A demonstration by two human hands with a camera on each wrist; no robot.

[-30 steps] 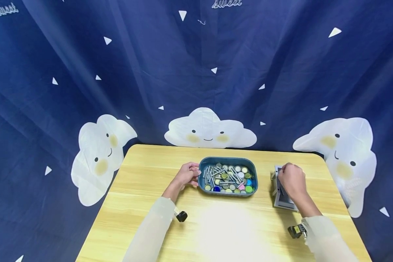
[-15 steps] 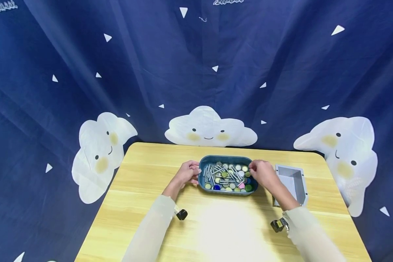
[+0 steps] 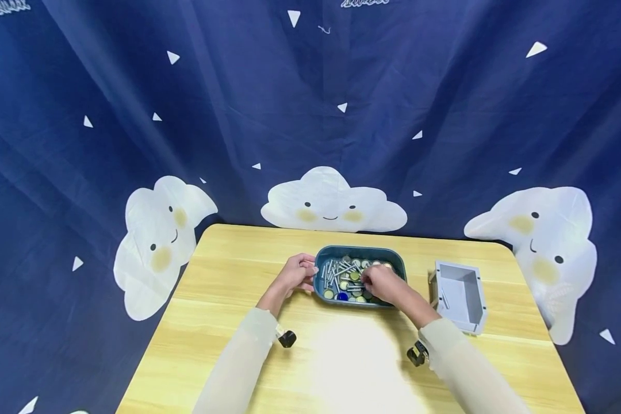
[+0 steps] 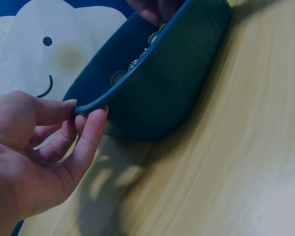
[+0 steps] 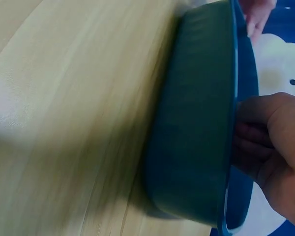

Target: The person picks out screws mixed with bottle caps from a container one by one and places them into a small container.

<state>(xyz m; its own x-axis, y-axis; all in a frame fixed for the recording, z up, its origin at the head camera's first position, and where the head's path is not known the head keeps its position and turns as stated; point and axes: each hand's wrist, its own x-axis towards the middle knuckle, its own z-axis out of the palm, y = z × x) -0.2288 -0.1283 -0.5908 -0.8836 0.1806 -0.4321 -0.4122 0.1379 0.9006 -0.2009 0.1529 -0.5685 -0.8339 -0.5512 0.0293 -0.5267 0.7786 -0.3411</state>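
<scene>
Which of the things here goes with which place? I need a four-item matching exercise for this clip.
Things:
1. left hand
2. right hand
3. grey box
4. curtain

Places:
A. hanging behind the table
B. fingers down inside the tub
C. on the table, to the right of the tub
D. pinching the rim at the tub's left end

Right pairs: 1-D, 2-B, 3-C, 4-A.

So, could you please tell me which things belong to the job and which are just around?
Likely in the job:
bin, pinched by the left hand
rods and caps inside, near the right hand
grey box, one rod inside

Just around:
table
curtain
wrist cameras
</scene>
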